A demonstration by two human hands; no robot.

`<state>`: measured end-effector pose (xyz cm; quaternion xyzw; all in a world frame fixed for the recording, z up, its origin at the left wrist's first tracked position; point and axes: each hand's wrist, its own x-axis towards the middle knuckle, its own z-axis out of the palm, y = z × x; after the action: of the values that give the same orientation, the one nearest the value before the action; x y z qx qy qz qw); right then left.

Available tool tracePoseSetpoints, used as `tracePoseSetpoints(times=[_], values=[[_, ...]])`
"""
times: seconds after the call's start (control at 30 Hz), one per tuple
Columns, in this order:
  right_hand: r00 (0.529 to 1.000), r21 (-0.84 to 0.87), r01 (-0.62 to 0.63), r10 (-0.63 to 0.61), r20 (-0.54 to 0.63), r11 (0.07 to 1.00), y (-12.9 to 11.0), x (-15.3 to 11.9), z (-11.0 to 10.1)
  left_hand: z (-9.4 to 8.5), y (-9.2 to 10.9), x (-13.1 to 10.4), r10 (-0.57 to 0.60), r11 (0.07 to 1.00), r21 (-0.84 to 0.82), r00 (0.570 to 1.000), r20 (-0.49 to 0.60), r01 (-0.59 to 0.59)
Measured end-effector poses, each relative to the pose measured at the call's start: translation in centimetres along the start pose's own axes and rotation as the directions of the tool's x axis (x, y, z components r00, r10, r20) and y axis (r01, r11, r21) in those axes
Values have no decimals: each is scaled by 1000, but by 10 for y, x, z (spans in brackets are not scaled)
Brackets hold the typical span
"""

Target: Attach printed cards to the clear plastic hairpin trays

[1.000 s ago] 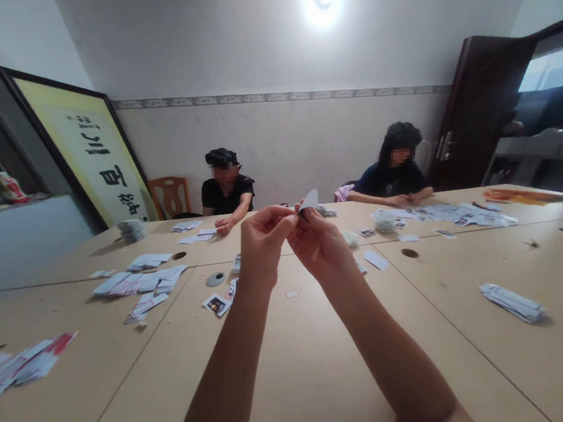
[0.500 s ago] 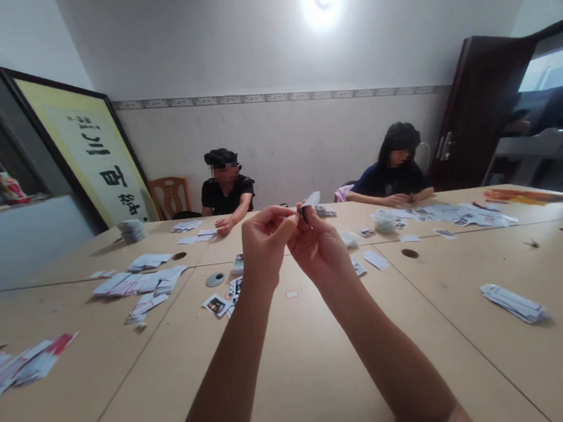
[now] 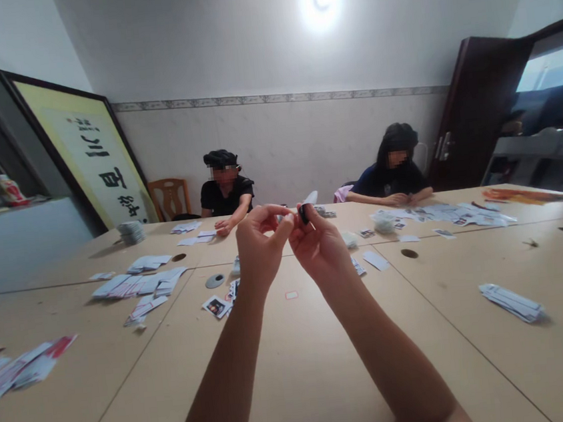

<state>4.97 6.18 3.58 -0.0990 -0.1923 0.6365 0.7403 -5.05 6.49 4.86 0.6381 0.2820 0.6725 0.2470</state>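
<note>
Both hands are raised over the middle of the table. My right hand [image 3: 319, 239] pinches a small dark round object [image 3: 304, 213] between thumb and fingers; its kind cannot be made out. A whitish translucent piece [image 3: 312, 197] shows just behind it, and whether the two are joined is unclear. Close by on the left, my left hand [image 3: 261, 243] has its thumb and index finger closed together, their tips near the dark object. Whatever it pinches is too small to make out. Below the hands, a small white card with a red edge [image 3: 291, 295] lies on the table [image 3: 304, 383].
Printed photo cards [image 3: 217, 306] lie left of my forearm. Paper packets [image 3: 141, 283] spread farther left, and a bundle of packets [image 3: 512, 303] rests at right. Across the table, one person [image 3: 227, 193] and another person [image 3: 393, 176] sit near more papers [image 3: 457, 212].
My hands have drawn slightly apart, the left shifting a little leftward. The dark object shows more fully in my right hand. The whitish piece sits slightly lower in view.
</note>
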Motion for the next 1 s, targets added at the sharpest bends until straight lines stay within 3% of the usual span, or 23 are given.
tracePoseSetpoints(times=[0.27,0.43,0.57,0.63,0.7,0.73,0.8,0.87,0.93,1.0], values=[[997,-51,-26,22,-78,998,-18,5,0,-5,-1,5,-53,996,-67,996,75,58],[994,-56,-11,4,-111,998,-29,4,0,-9,-4,8,-31,999,-36,996,85,34],[995,-116,41,-51,-83,992,-42,9,-7,-12,-5,11,-8,999,-42,993,117,13],[986,-173,114,-132,-98,978,-50,16,-14,-14,-5,12,-4,998,-63,997,79,9],[943,-284,268,-311,-119,921,-58,28,-23,-19,-4,15,11,997,-74,1000,-8,-12],[892,-372,368,-437,-118,852,-62,35,-28,-23,-3,17,25,997,-77,998,-54,-30],[732,-576,528,-679,-65,624,-68,50,-40,-37,0,23,66,993,-92,989,-130,-78],[617,-676,573,-787,-17,464,-72,66,-53,-57,4,30,108,981,-136,974,-198,-136],[576,-740,564,-817,34,366,-75,80,-70,-80,8,37,164,957,-173,926,-339,-233],[588,-810,521,-801,112,269,-73,93,-89,-103,11,41,182,942,-169,866,-465,-289]])
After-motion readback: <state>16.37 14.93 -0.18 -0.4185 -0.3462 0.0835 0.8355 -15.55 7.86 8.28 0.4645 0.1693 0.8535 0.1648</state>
